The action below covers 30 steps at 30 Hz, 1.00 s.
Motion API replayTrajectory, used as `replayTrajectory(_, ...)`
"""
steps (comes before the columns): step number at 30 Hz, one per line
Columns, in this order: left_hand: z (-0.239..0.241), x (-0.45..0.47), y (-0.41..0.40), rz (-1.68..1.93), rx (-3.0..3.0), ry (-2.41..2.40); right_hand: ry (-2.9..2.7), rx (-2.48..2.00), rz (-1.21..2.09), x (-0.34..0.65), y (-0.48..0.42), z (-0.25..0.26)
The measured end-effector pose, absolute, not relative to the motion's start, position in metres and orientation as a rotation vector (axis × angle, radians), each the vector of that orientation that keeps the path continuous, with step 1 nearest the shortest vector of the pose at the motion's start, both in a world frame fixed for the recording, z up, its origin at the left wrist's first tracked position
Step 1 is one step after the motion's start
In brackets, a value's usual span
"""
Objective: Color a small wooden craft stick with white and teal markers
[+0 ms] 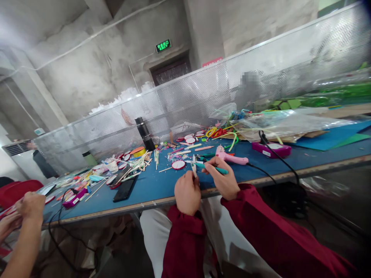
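My left hand (188, 193) is closed at the table's front edge, pinching a small pale stick (194, 166) upright between thumb and fingers. My right hand (222, 180) grips a teal pen (222, 170), its white tip pointing left and touching or passing close by the stick; I cannot tell which. Just beyond my right hand lies a pink glue gun (233, 158) with a black cord. A white disc with a red rim (178, 165) rests on the blue table just beyond my left hand.
Loose sticks (142, 164), a black phone (125, 189) and a black bottle (145, 133) are to the left. A purple box (271, 150) with a cable sits right, before plastic sheets (278, 123). A perforated screen (179, 102) borders the back. Another person's hand (32, 206) works far left.
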<state>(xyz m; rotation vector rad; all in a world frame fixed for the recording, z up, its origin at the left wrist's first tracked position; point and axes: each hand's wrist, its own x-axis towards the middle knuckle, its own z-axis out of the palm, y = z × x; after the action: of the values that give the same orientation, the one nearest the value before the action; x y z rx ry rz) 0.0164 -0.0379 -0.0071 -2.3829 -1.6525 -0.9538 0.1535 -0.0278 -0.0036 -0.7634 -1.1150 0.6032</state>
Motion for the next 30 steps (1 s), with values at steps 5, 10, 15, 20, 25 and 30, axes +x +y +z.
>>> replayTrajectory(5,-0.0076,0.0167,-0.0372,-0.96,-2.373,-1.641,-1.15,-0.775,0.588,0.1542,-0.028,-0.0039)
replayTrajectory(10,-0.0089,0.0166,-0.0367,-0.951,-2.353,-1.652,-1.181,-0.802,0.563,0.1556,-0.0248,-0.0059)
replayTrajectory(15,-0.0099,0.0165,-0.0362,-0.963,-2.354,-1.629,-1.216,-0.821,0.512,0.1573,-0.0224,-0.0089)
replayTrajectory(20,-0.0106,0.0163,-0.0364,-0.96,-2.353,-1.628,-1.227,-0.845,0.508,0.1572,-0.023,-0.0086)
replayTrajectory(25,-0.0109,0.0166,-0.0365,-0.95,-2.35,-1.633,-1.235,-0.827,0.515,0.1566,-0.0243,-0.0075)
replayTrajectory(30,-0.0096,0.017,-0.037,-0.951,-2.347,-1.625,-1.237,-0.812,0.543,0.1558,-0.0254,-0.0069)
